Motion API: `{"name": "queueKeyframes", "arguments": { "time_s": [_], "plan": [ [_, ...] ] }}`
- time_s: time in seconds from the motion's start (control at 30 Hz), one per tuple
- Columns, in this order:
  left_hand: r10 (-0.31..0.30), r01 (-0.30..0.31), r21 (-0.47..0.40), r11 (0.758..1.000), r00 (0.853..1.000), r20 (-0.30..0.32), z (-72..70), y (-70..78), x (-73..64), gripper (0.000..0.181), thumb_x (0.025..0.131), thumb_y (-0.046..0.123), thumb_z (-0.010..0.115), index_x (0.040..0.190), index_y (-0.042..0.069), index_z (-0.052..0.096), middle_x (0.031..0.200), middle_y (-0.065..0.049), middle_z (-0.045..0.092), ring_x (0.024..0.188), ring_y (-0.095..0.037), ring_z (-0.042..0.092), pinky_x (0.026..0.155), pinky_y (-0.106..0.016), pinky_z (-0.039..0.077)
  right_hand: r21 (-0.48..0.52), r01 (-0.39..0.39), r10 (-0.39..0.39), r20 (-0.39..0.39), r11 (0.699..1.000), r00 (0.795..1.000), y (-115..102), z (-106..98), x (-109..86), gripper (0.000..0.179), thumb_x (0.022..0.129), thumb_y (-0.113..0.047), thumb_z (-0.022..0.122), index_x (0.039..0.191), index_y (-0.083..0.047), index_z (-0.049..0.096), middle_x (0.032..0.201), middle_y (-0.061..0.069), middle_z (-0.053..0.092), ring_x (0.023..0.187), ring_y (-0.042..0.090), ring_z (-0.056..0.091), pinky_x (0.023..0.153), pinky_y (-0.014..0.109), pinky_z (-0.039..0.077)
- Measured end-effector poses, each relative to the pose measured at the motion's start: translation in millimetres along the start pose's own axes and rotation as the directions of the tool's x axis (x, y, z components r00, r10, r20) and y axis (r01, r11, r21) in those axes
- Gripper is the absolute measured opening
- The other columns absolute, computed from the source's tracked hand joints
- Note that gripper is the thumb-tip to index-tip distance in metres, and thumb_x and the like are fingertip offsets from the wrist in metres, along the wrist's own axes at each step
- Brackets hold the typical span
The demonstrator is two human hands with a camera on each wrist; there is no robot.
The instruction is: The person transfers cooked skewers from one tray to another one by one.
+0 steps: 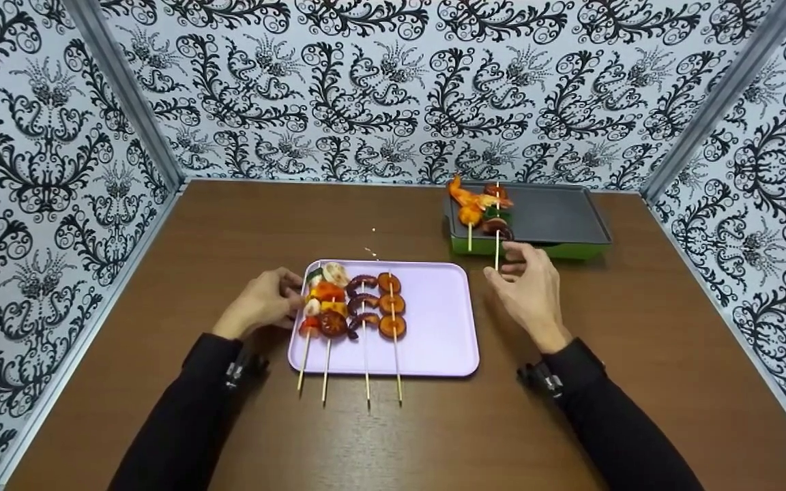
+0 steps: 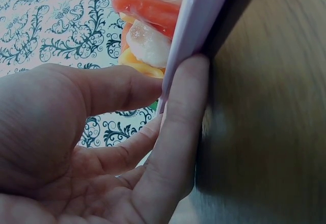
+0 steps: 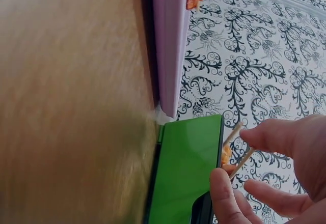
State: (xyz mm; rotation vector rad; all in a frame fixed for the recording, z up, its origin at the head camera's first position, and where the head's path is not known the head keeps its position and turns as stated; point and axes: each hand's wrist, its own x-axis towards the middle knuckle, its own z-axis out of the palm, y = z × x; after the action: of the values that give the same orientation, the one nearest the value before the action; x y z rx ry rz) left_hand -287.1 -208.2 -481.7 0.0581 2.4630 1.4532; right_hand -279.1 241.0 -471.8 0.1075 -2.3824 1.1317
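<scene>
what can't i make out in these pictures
- Left wrist view: the rest of the food, cut off by the top edge and partly covered by the left hand.
- Right wrist view: most food on the green grill, hidden by its side.
- Right wrist view: all of the black part, cut off by the bottom edge.
- Head view: what the pale specks are, too small.
</scene>
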Motion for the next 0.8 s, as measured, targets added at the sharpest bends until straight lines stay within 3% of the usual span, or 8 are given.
{"name": "queueKeyframes", "arguments": {
  "time_s": [0.3, 0.5, 0.67, 0.8],
  "plan": [
    [0.0, 0.0, 0.0, 1.0, 1.0, 0.008, 1.0, -1.8, -0.2, 0.039, 0.09, -0.002, 0.063, 0.128, -0.001, 0.055, 0.098, -0.02, 0.058, 0.075, -0.027, 0.07, 0.063, -0.041, 0.064, -0.013, -0.084, 0.085, 0.05, 0.996, 0.995, 1.9, -8.9, 6.3, 0.032, 0.086, -0.021, 0.081, 0.114, -0.008, 0.074, 0.093, 0.002, 0.075, 0.082, 0.016, 0.072, 0.07, 0.025, 0.059],
    [-0.003, 0.003, 0.019, 1.0, 1.0, 0.004, 1.4, -3.0, 0.0, 0.037, 0.091, 0.0, 0.064, 0.127, 0.0, 0.056, 0.097, -0.019, 0.058, 0.074, -0.026, 0.07, 0.063, -0.04, 0.064, 0.073, -0.154, 0.147, 0.09, 0.985, 0.985, 4.3, -13.8, 11.1, 0.029, 0.087, -0.022, 0.081, 0.111, -0.008, 0.075, 0.088, 0.003, 0.076, 0.076, 0.016, 0.073, 0.064, 0.018, 0.057],
    [0.001, -0.001, 0.035, 0.999, 1.0, -0.002, 0.9, -2.1, 0.1, 0.038, 0.09, -0.001, 0.064, 0.127, 0.0, 0.055, 0.097, -0.019, 0.059, 0.076, -0.026, 0.069, 0.063, -0.039, 0.064, 0.239, -0.27, 0.234, 0.171, 0.933, 0.957, 7.2, -16.0, 17.0, 0.03, 0.089, -0.015, 0.08, 0.112, 0.003, 0.073, 0.089, 0.014, 0.075, 0.074, 0.027, 0.075, 0.063, 0.028, 0.062],
    [-0.001, 0.001, 0.052, 0.999, 1.0, -0.004, 0.4, 0.6, 0.2, 0.038, 0.09, 0.0, 0.065, 0.127, 0.001, 0.056, 0.098, -0.019, 0.06, 0.078, -0.027, 0.069, 0.062, -0.039, 0.064, 0.33, -0.359, 0.298, 0.221, 0.873, 0.929, 11.5, -18.0, 22.2, 0.03, 0.088, -0.013, 0.081, 0.11, 0.005, 0.073, 0.093, 0.018, 0.075, 0.076, 0.025, 0.074, 0.072, 0.037, 0.064]
  ]
}}
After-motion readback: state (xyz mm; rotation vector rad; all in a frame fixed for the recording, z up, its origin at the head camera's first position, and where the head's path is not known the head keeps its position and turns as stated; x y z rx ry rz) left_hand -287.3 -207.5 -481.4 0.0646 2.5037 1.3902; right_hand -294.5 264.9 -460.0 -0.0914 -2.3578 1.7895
